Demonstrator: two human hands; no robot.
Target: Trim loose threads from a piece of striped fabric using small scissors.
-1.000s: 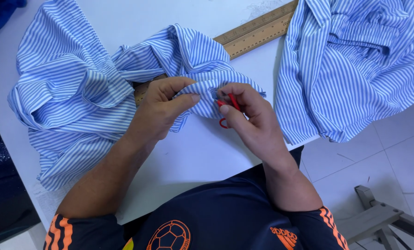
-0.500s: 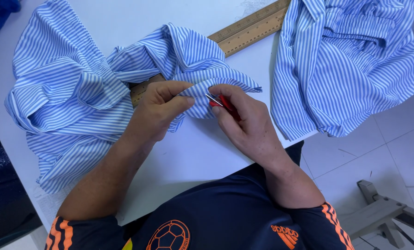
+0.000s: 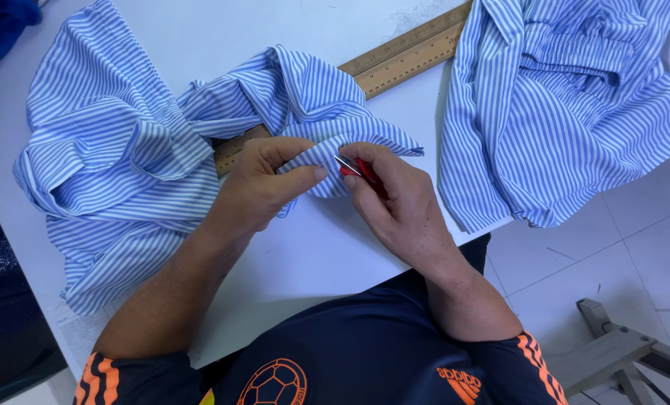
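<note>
A crumpled blue and white striped shirt [image 3: 117, 157] lies on the white table [image 3: 327, 247]. My left hand [image 3: 263, 184] pinches a fold of its cloth between thumb and fingers. My right hand [image 3: 395, 202] holds small red-handled thread snips [image 3: 357, 171], their metal tip touching the pinched fold. The two hands meet at the table's middle, over the shirt's right end.
A long wooden ruler [image 3: 395, 60] runs diagonally under the shirt toward the far right. A second striped garment [image 3: 567, 105] hangs over the table's right edge. A dark blue cloth [image 3: 1, 26] sits at the far left corner. A grey metal frame [image 3: 627, 352] stands on the tiled floor.
The snips have turned from loops showing above the fingers to tip pressed against the fold. Both hands stay at the same spot on the shirt.
</note>
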